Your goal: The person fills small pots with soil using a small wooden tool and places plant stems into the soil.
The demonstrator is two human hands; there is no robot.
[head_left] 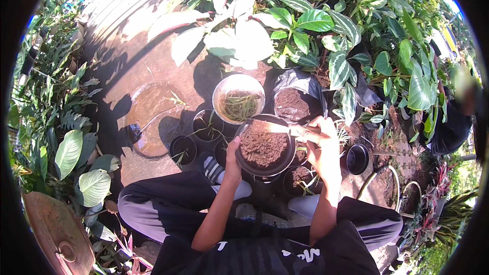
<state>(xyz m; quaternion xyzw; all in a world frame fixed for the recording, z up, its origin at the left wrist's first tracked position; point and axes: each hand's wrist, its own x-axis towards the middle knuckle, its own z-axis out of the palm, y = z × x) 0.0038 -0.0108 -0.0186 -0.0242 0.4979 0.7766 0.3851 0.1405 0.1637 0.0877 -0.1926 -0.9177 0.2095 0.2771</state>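
A round black pot (pixel 241 161) filled with crumbly brown soil (pixel 262 145) is held up in front of me, over my crossed legs. My left hand (pixel 233 160) grips its left rim, thumb on top. In my right hand (pixel 321 140) is a small trowel (pixel 273 127), its pale blade lying on the soil near the far rim. Just beyond stands a white bucket (pixel 218 91) with a bunch of thin green plantlets (pixel 240 106) inside. To its right, an open black plastic bag (pixel 300 79) holds more dark soil (pixel 294 105).
Small black pots with thin plantlets (pixel 208 125) (pixel 182 150) surround the held pot. Farther right are another black pot (pixel 357 159) and a curved hose (pixel 395 178). A round water-filled tray (pixel 153 122) lies left. Leafy plants (pixel 346 35) line both sides; another person (pixel 451 127) is at the right edge.
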